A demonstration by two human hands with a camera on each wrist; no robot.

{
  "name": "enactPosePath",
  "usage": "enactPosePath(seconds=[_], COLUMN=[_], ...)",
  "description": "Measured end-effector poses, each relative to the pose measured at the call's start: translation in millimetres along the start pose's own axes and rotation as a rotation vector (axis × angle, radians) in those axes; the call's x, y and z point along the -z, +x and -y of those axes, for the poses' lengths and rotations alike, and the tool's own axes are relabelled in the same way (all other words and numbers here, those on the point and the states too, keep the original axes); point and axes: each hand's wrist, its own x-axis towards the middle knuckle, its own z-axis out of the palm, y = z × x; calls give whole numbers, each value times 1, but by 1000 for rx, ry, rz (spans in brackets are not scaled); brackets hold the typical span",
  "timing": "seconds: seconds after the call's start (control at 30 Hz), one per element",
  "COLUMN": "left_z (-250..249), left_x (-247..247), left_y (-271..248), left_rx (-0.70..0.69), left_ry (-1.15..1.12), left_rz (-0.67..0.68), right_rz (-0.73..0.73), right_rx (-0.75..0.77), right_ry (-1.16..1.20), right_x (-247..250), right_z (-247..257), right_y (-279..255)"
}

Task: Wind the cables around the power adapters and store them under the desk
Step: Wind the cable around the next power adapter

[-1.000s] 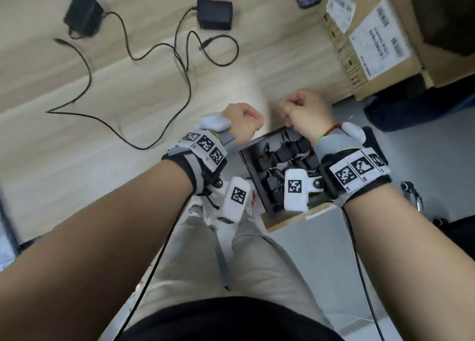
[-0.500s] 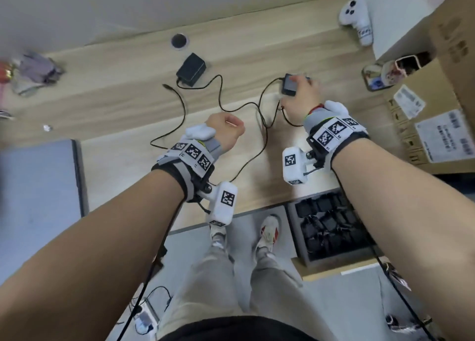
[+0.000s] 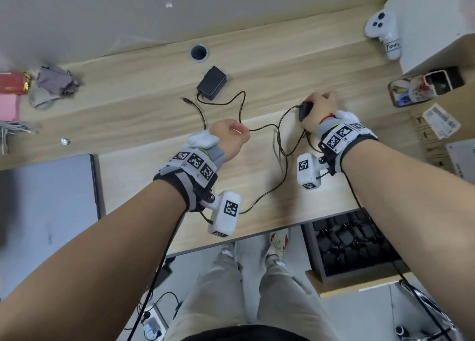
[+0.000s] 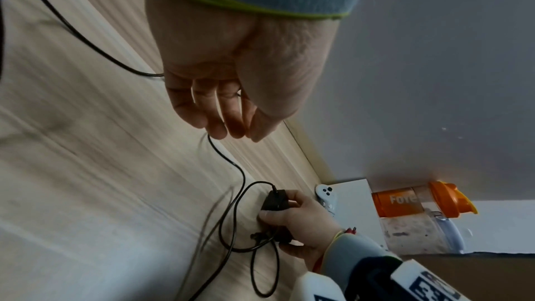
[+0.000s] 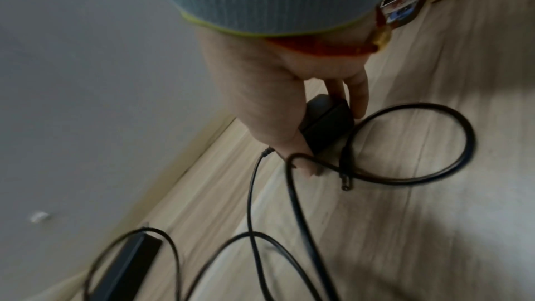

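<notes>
Adapter [image 3: 305,110], small and black, sits on the wooden desk [image 3: 144,119] under the right hand [image 3: 320,110], whose fingers and thumb are wrapped round it. From the head view its cable [image 3: 279,145] loops down across the desk toward the near edge. The left hand [image 3: 230,138] is curled with a thin cable strand running to its fingers. A second adapter [image 3: 212,82] lies farther back near a round grommet hole [image 3: 199,52], its own cable [image 3: 240,104] trailing loose. Below the desk edge, a tray [image 3: 314,248] of black adapters rests on the floor.

In the left wrist view, the left hand's fingers [image 4: 217,111] are bent together, the cable [image 4: 231,164] leaving them just at the tips; whether they pinch it I cannot tell. Beyond, the right hand [image 4: 301,221] clasps the adapter [image 4: 275,200].

In the right wrist view, thumb [image 5: 295,148] and fingers [image 5: 357,90] clamp the adapter [image 5: 327,123] from both sides, with a cable loop [image 5: 466,141] lying just beside it.
</notes>
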Motion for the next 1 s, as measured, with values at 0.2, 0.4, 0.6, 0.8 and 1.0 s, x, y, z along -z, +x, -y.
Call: enactPosePath(seconds=[0.2,0.4,0.6,0.8,1.0], left_z=[-39,-98,-142,-170,-196], left_x=[21,47,75,97,117], left_y=[-23,-64,-121,-160,-193], left_rx=[-105,-249,-402,-415,-403], left_ry=[-38,-133,-125,-281,-621], left_rz=[-17,-54,25,-111,-52], right_rz=[-103,-175,-233,-235,148], right_rx=[255,648,863,948,766], right_ry=[191,329,341,532,671], right_x=[60,118,164,199,196], right_z=[20,62,96,109,117], right_y=[-50,-126,-193,-225,-250])
